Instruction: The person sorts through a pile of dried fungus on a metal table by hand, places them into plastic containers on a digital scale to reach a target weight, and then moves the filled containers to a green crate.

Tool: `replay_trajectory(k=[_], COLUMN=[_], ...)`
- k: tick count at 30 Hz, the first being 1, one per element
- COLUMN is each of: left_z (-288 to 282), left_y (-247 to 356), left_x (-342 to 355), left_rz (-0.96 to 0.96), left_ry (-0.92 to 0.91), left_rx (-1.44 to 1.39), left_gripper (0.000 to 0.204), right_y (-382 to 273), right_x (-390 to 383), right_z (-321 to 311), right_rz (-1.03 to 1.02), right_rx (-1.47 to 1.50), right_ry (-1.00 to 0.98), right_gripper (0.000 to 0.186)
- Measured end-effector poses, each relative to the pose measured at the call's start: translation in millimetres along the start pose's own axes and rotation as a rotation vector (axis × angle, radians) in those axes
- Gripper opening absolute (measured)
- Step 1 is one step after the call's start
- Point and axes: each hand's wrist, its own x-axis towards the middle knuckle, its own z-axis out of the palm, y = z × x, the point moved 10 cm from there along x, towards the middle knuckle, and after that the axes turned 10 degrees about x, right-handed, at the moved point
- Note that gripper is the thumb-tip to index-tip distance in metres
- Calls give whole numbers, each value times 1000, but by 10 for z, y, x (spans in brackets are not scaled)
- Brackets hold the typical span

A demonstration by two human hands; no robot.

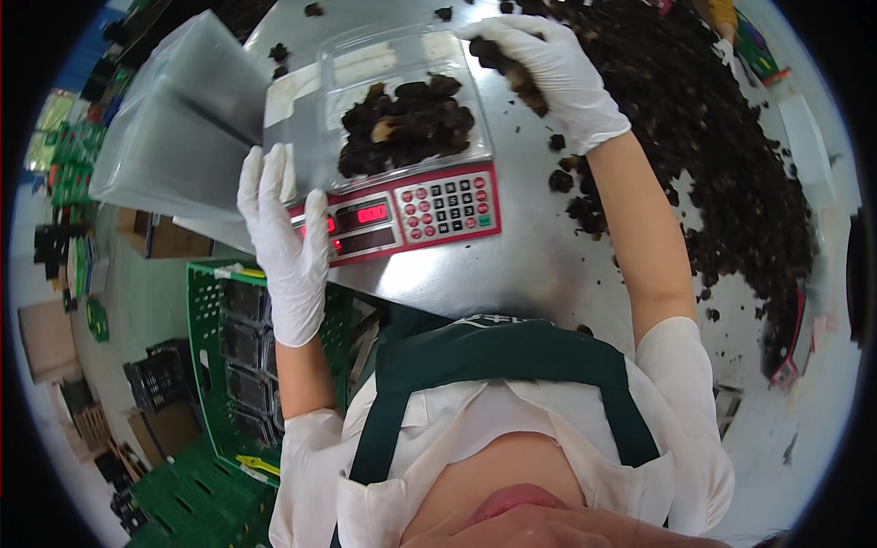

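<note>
A red electronic scale [448, 205] with a keypad and lit display stands on the metal table. On it rests an open clear plastic box [331, 114] holding a heap of dark brown, mushroom-like pieces [406, 128]. My right hand [566, 78], in a white glove, is closed round a handful of the same dark pieces [519, 84], just right of the box's far corner. At the scale's left front corner, my gloved left hand [290, 265] has its fingers apart and holds nothing. Its fingertips are near the scale's edge; whether they touch it I cannot tell.
Stacked clear plastic boxes [174, 137] stand left of the scale. A large spread of dark pieces [731, 183] covers the table's right side. Below left, a green crate [206, 310] holds several packed boxes. Another person's gloved hand [726, 53] shows at the far right.
</note>
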Motion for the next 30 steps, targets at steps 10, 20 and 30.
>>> replay_trajectory(k=[10,20,30], left_z=[-35,-151,-165], left_y=[-23,-204,85], left_x=[-73,323,1048], left_rz=[12,82,185], left_ry=[17,52,-65], left_rx=[5,26,-130], left_gripper=[61,56,51], right_y=[101,80,145], right_x=[54,54,-226], right_z=[1217,82,64], right_rz=[-438,-225,-149], right_rx=[-800,-185,-326], right_ry=[-370,-67,48], right_gripper=[54,51,32])
